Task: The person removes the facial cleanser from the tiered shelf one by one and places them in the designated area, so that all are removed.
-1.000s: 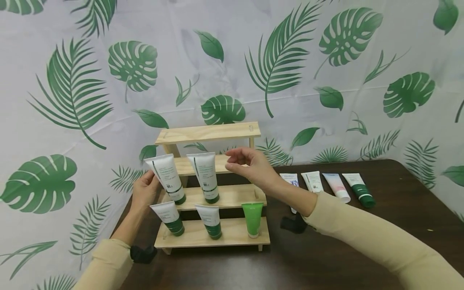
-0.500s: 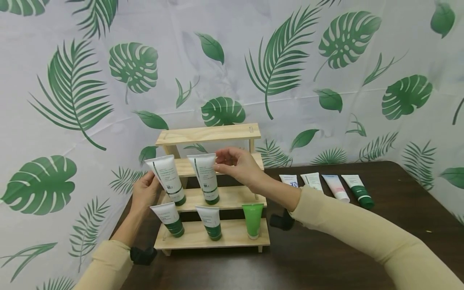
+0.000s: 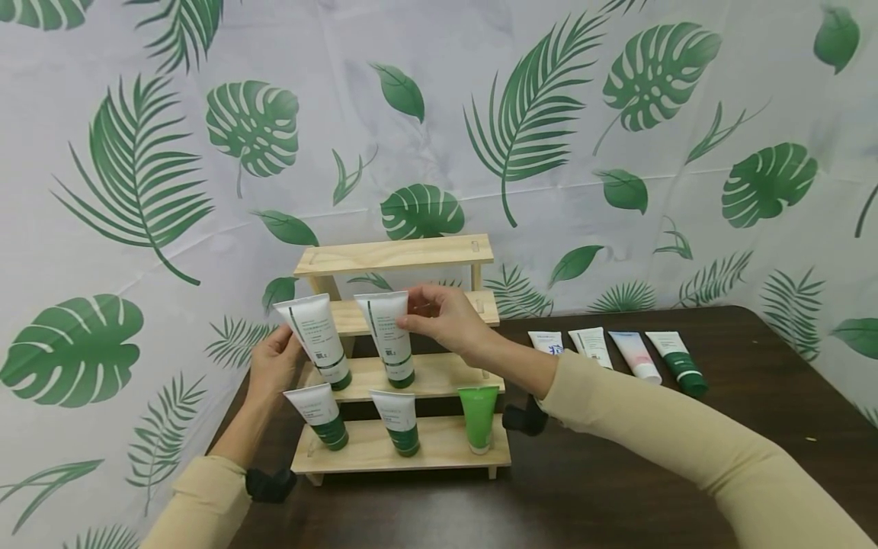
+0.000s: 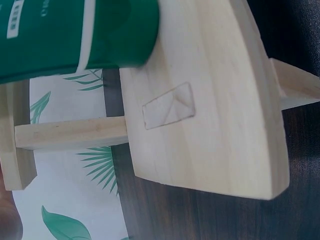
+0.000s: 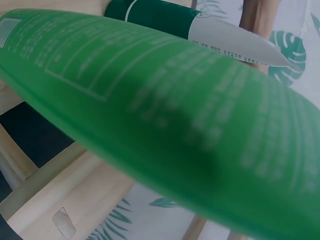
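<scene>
A white tube (image 3: 389, 335) with a green cap stands in the middle of the second shelf of a wooden rack (image 3: 446, 374). My right hand (image 3: 446, 320) pinches its upper right edge, thumb in front, fingers behind. A matching white tube (image 3: 317, 339) leans at that shelf's left end. My left hand (image 3: 274, 362) is right at its left edge, fingertips partly hidden behind it; I cannot tell whether they grip it. In the left wrist view, part of a finger (image 4: 9, 212) shows beside a shelf end. A green tube (image 5: 165, 110) fills much of the right wrist view.
Two white-and-green tubes, one left (image 3: 321, 415) and one central (image 3: 398, 422), stand on the lowest shelf. Several tubes lie on the dark table (image 3: 617, 457) at right, including a pink-and-white one (image 3: 636, 354). A leaf-print cloth (image 3: 439, 130) hangs behind the rack.
My right hand has moved left from beside the middle white tube and taken hold of its upper edge. My left hand has stayed at the left tube.
</scene>
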The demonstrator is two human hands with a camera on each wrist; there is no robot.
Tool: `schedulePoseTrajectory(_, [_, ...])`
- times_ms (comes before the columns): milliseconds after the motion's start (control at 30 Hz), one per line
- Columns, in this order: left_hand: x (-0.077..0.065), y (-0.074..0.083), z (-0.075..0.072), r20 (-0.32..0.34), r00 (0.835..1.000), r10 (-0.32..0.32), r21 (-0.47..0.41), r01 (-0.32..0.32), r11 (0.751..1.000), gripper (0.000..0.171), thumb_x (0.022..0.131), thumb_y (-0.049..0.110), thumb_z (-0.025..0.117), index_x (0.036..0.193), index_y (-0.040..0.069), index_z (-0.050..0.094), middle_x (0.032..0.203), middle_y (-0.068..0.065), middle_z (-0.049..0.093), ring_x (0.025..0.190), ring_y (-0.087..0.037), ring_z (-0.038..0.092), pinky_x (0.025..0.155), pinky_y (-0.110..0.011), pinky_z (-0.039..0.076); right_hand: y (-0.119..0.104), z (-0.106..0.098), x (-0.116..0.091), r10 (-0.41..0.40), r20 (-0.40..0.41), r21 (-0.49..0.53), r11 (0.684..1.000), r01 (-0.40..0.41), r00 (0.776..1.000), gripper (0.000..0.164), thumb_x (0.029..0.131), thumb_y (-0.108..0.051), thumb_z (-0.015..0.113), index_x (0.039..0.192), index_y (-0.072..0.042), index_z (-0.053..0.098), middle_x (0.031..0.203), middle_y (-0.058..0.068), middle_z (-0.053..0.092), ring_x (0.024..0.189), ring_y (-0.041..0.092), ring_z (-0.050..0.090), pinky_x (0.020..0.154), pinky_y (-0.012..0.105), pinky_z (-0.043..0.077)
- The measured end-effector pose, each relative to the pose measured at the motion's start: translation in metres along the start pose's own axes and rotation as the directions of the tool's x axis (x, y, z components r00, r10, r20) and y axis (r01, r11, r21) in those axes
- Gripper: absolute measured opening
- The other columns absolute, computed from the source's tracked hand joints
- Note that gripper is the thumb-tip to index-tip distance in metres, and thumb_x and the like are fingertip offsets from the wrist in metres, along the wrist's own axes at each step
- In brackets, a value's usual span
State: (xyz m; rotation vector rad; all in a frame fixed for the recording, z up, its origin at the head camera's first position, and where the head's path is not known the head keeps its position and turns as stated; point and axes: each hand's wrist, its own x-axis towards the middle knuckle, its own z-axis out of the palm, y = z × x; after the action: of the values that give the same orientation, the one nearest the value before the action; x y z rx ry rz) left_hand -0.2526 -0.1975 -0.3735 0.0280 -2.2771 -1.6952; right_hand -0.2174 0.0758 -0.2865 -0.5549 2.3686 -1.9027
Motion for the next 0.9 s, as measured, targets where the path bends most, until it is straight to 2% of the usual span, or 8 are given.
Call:
schedulePoseTrajectory(433, [0.0002, 0.0002, 0.0002, 0.000, 1.000, -0.013, 0.019, 0.013, 1.000, 0.040, 0.095, 0.027, 0.057, 0.129, 0.005, 0.057, 0.089, 0.028, 0.059, 0.088, 0.008, 0.055, 0.077, -0.007, 0.044, 0.0033, -0.0008, 0.0010, -0.014, 0.021, 0.031, 0.999, 0.013, 1.000, 0.025, 0.087, -0.002, 0.064, 0.111, 0.004, 0.060, 0.109, 0.018, 0.062, 0.095, 0.020, 0.061, 0.083, 0.032, 0.054])
schedulePoseTrajectory(567, [0.0002, 0.0012, 0.0006, 0.006, 1.000, -0.026, 0.041, 0.026, 0.999, 0.042, 0.095, 0.029, 0.055, 0.131, 0.007, 0.055, 0.107, 0.011, 0.065, 0.091, 0.008, 0.054, 0.079, -0.008, 0.043, 0.0046, -0.0018, 0.0004, -0.027, 0.023, 0.036, 0.999, 0.026, 0.999, 0.025, 0.087, -0.002, 0.064, 0.111, 0.005, 0.060, 0.108, 0.019, 0.062, 0.093, 0.017, 0.060, 0.083, 0.032, 0.054])
schedulePoseTrajectory(700, [-0.0003, 0.0030, 0.0005, 0.014, 0.999, -0.032, 0.070, 0.031, 0.997, 0.044, 0.096, 0.031, 0.053, 0.133, 0.008, 0.053, 0.125, -0.012, 0.060, 0.094, 0.009, 0.052, 0.080, -0.007, 0.042, 0.0052, -0.0032, -0.0005, -0.032, 0.013, 0.029, 0.999, 0.032, 0.999, 0.025, 0.087, -0.003, 0.064, 0.111, 0.005, 0.060, 0.106, 0.018, 0.063, 0.090, 0.016, 0.060, 0.082, 0.031, 0.055])
schedulePoseTrajectory(900, [-0.0005, 0.0030, 0.0008, 0.009, 0.999, -0.031, 0.072, 0.030, 0.997, 0.044, 0.096, 0.031, 0.053, 0.133, 0.008, 0.053, 0.123, -0.011, 0.060, 0.092, 0.009, 0.053, 0.078, -0.007, 0.043, 0.0069, -0.0070, -0.0023, -0.032, -0.008, 0.019, 0.999, 0.032, 0.999, 0.025, 0.087, -0.003, 0.064, 0.110, 0.005, 0.060, 0.103, 0.017, 0.062, 0.087, 0.015, 0.058, 0.080, 0.032, 0.055])
